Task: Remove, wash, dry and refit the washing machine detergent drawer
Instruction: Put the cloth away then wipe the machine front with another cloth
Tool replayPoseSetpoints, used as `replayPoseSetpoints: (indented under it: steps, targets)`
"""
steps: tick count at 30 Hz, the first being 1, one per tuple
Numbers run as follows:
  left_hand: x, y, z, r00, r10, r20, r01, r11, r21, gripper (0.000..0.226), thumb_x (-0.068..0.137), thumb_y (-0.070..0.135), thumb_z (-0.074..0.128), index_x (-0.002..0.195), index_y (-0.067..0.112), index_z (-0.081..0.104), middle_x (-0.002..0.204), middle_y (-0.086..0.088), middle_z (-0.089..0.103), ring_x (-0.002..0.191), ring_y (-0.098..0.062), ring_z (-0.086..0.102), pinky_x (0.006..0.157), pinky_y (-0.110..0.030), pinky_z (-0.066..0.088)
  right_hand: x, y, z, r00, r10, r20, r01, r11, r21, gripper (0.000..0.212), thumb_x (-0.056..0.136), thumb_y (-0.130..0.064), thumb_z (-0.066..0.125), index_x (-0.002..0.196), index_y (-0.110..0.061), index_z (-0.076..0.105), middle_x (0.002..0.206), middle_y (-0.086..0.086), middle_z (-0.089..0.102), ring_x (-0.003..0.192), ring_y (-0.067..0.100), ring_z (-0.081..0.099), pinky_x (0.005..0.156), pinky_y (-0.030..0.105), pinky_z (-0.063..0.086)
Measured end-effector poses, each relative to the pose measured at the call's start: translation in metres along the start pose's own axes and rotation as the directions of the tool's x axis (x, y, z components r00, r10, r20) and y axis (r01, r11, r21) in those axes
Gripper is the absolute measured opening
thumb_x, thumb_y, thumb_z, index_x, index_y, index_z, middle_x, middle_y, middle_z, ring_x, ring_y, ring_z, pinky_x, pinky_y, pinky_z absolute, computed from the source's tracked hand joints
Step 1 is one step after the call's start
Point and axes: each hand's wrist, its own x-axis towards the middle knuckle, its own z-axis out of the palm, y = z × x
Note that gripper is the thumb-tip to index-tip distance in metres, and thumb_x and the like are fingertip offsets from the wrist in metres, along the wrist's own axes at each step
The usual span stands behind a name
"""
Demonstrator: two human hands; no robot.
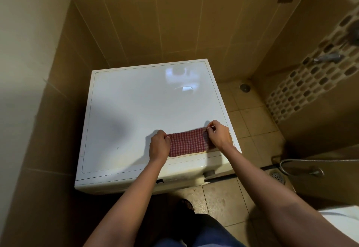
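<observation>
A white washing machine stands in the tiled corner, seen from above. A red-and-white checked cloth lies folded near the front right of its top. My left hand pinches the cloth's left end. My right hand pinches its far right corner. The cloth is stretched flat between the two hands. The machine's front panel shows only as a thin strip below the lid, and I cannot make out the detergent drawer there.
Brown tiled walls close in on the left and behind the machine. To the right lie a tiled floor, two floor drains, a metal hose and wall taps. My legs stand in front of the machine.
</observation>
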Motion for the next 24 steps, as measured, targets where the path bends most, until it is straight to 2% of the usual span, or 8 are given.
replayPoseSetpoints:
  steps: [3, 5, 8, 11, 14, 19, 21, 24]
  targets:
    - [-0.007, 0.003, 0.0, 0.996, 0.047, -0.07, -0.038, 0.992, 0.119, 0.02, 0.096, 0.014, 0.052, 0.114, 0.005, 0.052, 0.112, -0.008, 0.055, 0.1, -0.024, 0.056, 0.076, -0.033, 0.048, 0.001, -0.006, 0.0, 0.997, 0.059, -0.049, -0.063, 0.995, -0.084, 0.029, 0.094, -0.029, 0.053, 0.116, -0.011, 0.049, 0.11, 0.01, 0.06, 0.092, 0.026, 0.06, 0.075, 0.042, 0.054]
    - [-0.012, 0.003, -0.002, 0.97, 0.23, -0.076, -0.215, 0.963, 0.164, 0.015, 0.094, 0.014, 0.055, 0.108, 0.008, 0.054, 0.107, -0.006, 0.054, 0.098, -0.022, 0.053, 0.075, -0.031, 0.046, 0.002, -0.007, -0.005, 0.986, 0.16, -0.045, -0.164, 0.982, -0.091, 0.043, 0.092, -0.037, 0.057, 0.12, -0.007, 0.045, 0.114, 0.012, 0.057, 0.098, 0.03, 0.06, 0.078, 0.043, 0.053]
    - [-0.021, 0.001, 0.001, 0.844, 0.508, 0.175, -0.532, 0.835, 0.141, 0.012, 0.093, 0.02, 0.057, 0.101, 0.011, 0.058, 0.099, -0.002, 0.058, 0.092, -0.019, 0.054, 0.07, -0.024, 0.041, -0.001, -0.009, -0.014, 0.956, 0.259, 0.14, -0.238, 0.959, -0.151, 0.048, 0.084, -0.047, 0.063, 0.109, -0.009, 0.047, 0.1, 0.008, 0.06, 0.092, 0.028, 0.063, 0.074, 0.038, 0.054]
    - [-0.027, 0.002, 0.011, 0.737, 0.561, 0.377, -0.659, 0.719, 0.22, 0.027, 0.091, 0.034, 0.059, 0.11, 0.016, 0.062, 0.108, 0.001, 0.062, 0.097, -0.019, 0.056, 0.073, -0.026, 0.042, -0.004, -0.014, -0.014, 0.93, 0.246, 0.274, -0.221, 0.968, -0.122, 0.027, 0.08, -0.035, 0.068, 0.096, -0.014, 0.06, 0.094, 0.006, 0.066, 0.087, 0.025, 0.065, 0.081, 0.039, 0.057]
    - [-0.032, 0.009, 0.02, 0.796, 0.469, 0.382, -0.598, 0.704, 0.383, 0.044, 0.086, 0.051, 0.058, 0.117, 0.019, 0.057, 0.114, 0.001, 0.062, 0.101, -0.02, 0.056, 0.081, -0.032, 0.045, -0.005, -0.022, -0.013, 0.894, 0.319, 0.315, -0.347, 0.937, 0.035, 0.018, 0.079, -0.017, 0.069, 0.091, -0.007, 0.06, 0.09, 0.009, 0.064, 0.084, 0.024, 0.065, 0.069, 0.03, 0.055]
    - [-0.034, 0.021, 0.031, 0.874, 0.345, 0.342, -0.48, 0.717, 0.505, 0.061, 0.081, 0.056, 0.063, 0.126, 0.018, 0.046, 0.118, -0.006, 0.058, 0.107, -0.028, 0.057, 0.089, -0.039, 0.043, -0.004, -0.049, -0.023, 0.666, 0.424, 0.614, -0.642, 0.745, 0.182, 0.011, 0.082, -0.014, 0.053, 0.071, -0.011, 0.051, 0.057, 0.003, 0.052, 0.046, 0.012, 0.048, 0.045, 0.019, 0.037]
    - [-0.032, 0.021, 0.029, 0.876, 0.382, 0.294, -0.48, 0.744, 0.465, 0.048, 0.088, 0.045, 0.06, 0.127, 0.021, 0.049, 0.114, -0.006, 0.061, 0.105, -0.028, 0.059, 0.087, -0.038, 0.045, -0.008, -0.057, -0.029, 0.63, 0.4, 0.665, -0.661, 0.727, 0.189, 0.021, 0.084, -0.018, 0.051, 0.064, -0.013, 0.048, 0.044, -0.002, 0.047, 0.037, 0.008, 0.042, 0.04, 0.016, 0.035]
    - [-0.024, 0.015, 0.018, 0.846, 0.471, 0.25, -0.518, 0.837, 0.177, 0.022, 0.09, 0.026, 0.06, 0.108, 0.014, 0.063, 0.095, -0.004, 0.061, 0.09, -0.026, 0.058, 0.075, -0.032, 0.043, -0.014, -0.065, -0.04, 0.624, 0.397, 0.672, -0.674, 0.71, 0.206, 0.031, 0.088, -0.027, 0.052, 0.061, -0.014, 0.045, 0.04, -0.002, 0.042, 0.033, 0.005, 0.04, 0.036, 0.012, 0.029]
